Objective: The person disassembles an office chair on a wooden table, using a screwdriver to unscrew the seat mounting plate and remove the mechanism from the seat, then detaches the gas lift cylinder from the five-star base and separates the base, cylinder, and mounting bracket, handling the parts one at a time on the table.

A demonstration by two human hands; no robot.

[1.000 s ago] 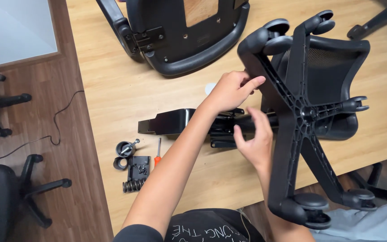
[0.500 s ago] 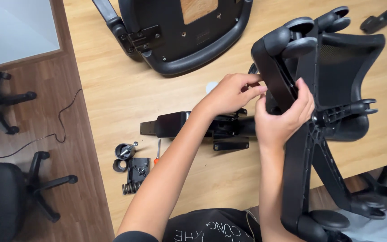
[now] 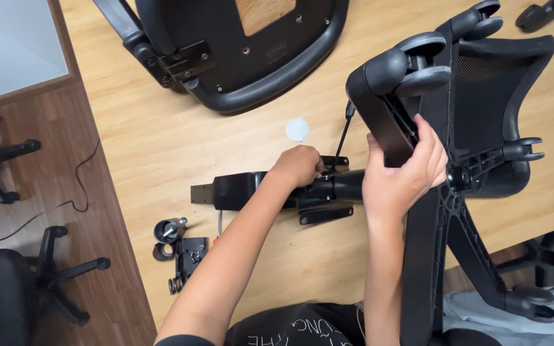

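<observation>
- Two bare hands at work on a black chair mechanism plate [image 3: 277, 190], lying flat on the wooden table [image 3: 161, 141] and joined at its right end to the chair's centre column [image 3: 347, 184].
- Left hand [image 3: 299, 165]: fingers curled together, pressed down on the mechanism plate just beside the column joint (fingertips hidden, so exact contact cannot be told).
- Right hand [image 3: 400, 176]: closed around one spoke of the black star base [image 3: 440, 211], thumb and fingers wrapped on opposite sides of the spoke.
- Star base held upright on edge at the table's near right, casters [image 3: 418, 61] on the upper spokes.
- Thin black lever [image 3: 343, 134] rising at a slant from the mechanism, just beyond the left hand.
- Small white disc [image 3: 297, 129] on the table, near the lever.
- Seat underside [image 3: 251, 45] with armrest bracket at the far side, well apart from both hands.
- Loose caster [image 3: 168, 229] and small black hardware part [image 3: 187, 256] near the table's left edge.
</observation>
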